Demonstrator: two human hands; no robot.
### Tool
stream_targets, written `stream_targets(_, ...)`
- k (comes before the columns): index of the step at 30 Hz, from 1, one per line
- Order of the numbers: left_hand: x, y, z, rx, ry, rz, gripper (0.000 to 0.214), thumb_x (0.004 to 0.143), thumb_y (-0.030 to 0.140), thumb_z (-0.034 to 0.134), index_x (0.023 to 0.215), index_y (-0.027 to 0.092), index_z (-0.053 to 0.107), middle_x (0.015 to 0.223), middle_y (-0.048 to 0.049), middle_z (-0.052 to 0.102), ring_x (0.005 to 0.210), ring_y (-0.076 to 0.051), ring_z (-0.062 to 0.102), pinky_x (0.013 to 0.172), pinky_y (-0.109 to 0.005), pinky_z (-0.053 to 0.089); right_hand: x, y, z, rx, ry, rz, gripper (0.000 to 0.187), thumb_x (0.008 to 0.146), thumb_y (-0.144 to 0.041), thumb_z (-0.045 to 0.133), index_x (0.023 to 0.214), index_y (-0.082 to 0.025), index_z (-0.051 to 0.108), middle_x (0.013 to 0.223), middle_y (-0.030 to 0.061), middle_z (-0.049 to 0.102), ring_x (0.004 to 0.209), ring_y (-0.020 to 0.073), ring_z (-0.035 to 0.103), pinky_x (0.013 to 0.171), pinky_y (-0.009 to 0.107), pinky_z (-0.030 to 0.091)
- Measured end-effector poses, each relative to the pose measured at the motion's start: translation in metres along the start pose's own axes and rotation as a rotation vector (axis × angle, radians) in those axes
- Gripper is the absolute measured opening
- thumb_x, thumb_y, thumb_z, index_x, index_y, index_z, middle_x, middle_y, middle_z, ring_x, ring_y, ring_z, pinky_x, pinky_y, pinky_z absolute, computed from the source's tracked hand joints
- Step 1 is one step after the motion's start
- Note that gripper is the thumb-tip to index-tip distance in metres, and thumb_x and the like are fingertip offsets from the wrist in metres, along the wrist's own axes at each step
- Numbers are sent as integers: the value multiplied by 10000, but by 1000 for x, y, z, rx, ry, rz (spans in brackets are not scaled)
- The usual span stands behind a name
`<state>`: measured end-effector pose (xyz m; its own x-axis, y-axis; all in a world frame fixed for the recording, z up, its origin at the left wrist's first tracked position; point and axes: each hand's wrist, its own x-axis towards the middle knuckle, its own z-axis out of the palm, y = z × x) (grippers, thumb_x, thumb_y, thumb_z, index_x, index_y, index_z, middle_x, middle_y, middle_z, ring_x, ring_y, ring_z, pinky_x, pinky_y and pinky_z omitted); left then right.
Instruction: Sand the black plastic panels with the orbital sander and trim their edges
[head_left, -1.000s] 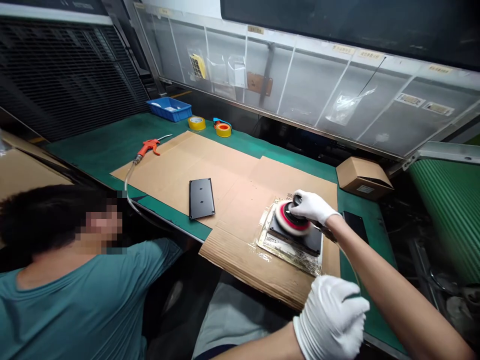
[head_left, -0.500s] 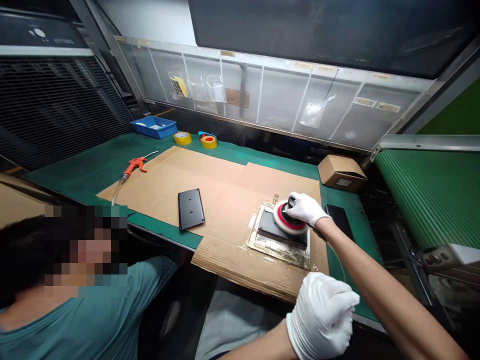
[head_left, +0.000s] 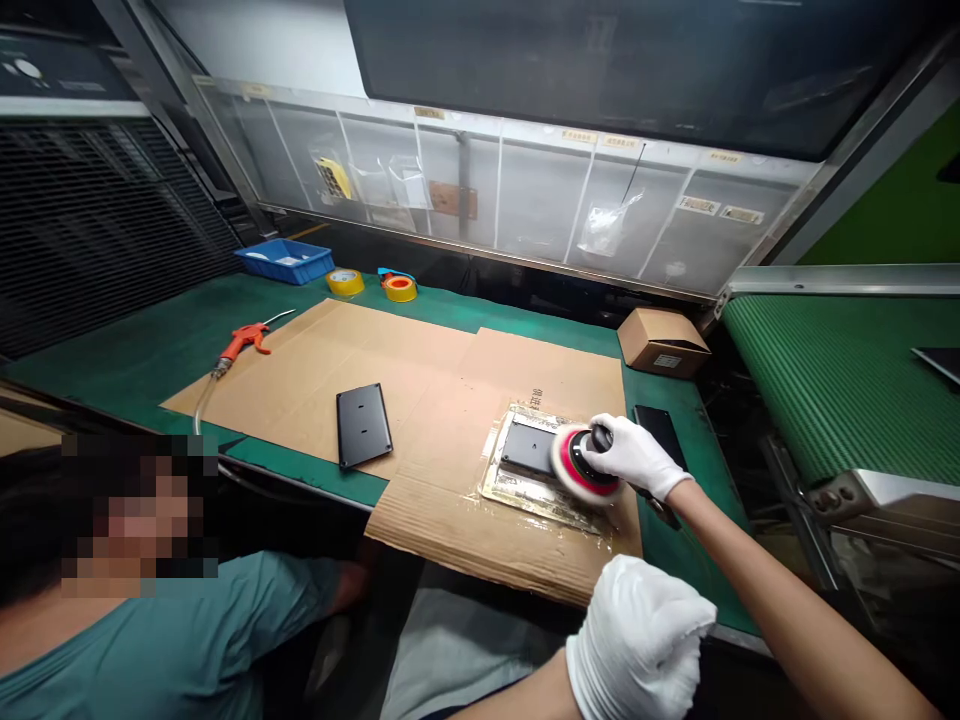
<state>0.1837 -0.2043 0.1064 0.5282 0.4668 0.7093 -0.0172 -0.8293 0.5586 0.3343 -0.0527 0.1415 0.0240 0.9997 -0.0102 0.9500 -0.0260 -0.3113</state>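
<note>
My right hand [head_left: 626,452], in a white glove, is closed around the black top of a small polisher [head_left: 586,462] with a red ring and a fluffy white pad. The pad rests on the right part of a black panel [head_left: 529,447], covering that end. Beneath the panel is a pale, worn frame [head_left: 499,487] taped to the cardboard. Close to the table's front edge, my left hand [head_left: 641,635], also gloved, makes a fist; anything inside it is hidden. A second black panel [head_left: 364,425] with small slots lies to the left.
Cardboard [head_left: 427,370] covers much of the green table. An orange air gun [head_left: 244,342], tape rolls [head_left: 345,283] and a blue bin [head_left: 285,260] are left; a carton [head_left: 664,342] and dark panel [head_left: 660,432] right, beside a green conveyor [head_left: 817,390]. Another person [head_left: 150,640] sits left.
The polisher in my right hand has moved right and nearer over the panel, baring more of its left part. My left fist stays much the same. The view has shifted slightly.
</note>
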Motion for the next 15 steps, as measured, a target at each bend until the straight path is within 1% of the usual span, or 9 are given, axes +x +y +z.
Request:
stream_targets(3,0,0,-3,-19,4,1,297,855,216,583,1149,178,554,800,-67,700,687,-205,685,637,-336,503,5,4,2,-31,35,41,334,809,-477,648,1055,-253,675,872,52,616,680,167,529,645,257,366)
stream_targets(5,1,0,-5,-41,13,17,325,846,212,571,1168,185,534,802,-66,701,678,-208,683,627,-340,491,9,8,1,-45,30,62,297,802,-451,646,1015,-246,673,843,48,616,666,166,520,635,258,357)
stream_targets(7,3,0,-8,-57,67,14,376,840,206,549,1213,189,501,858,-85,718,715,-222,694,638,-353,488,10,12,0,-22,14,47,254,797,-435,645,966,-247,663,820,39,619,666,165,523,634,254,359)
stream_targets(9,6,0,-10,-72,113,10,406,829,188,528,1233,190,487,879,-88,720,724,-221,689,636,-354,477,10,14,-1,2,12,29,252,793,-437,647,964,-253,656,818,33,625,673,165,530,638,252,367)
stream_targets(10,7,0,-10,-81,117,15,399,824,183,526,1221,190,497,851,-78,710,701,-213,676,622,-347,466,10,14,-1,9,13,25,258,791,-441,649,970,-255,654,823,32,631,677,166,533,638,252,370)
stream_targets(12,8,-1,-10,-95,86,21,342,837,200,539,1179,189,537,782,-56,679,651,-195,646,601,-333,451,10,13,-3,13,7,35,261,787,-446,653,963,-255,648,817,29,639,668,163,533,630,253,368)
stream_targets(15,3,-4,-7,-105,55,-25,309,904,289,553,1196,189,570,835,-85,691,712,-212,667,661,-357,488,14,11,-5,28,-34,52,261,768,-449,668,940,-254,640,806,22,651,648,156,534,610,251,363)
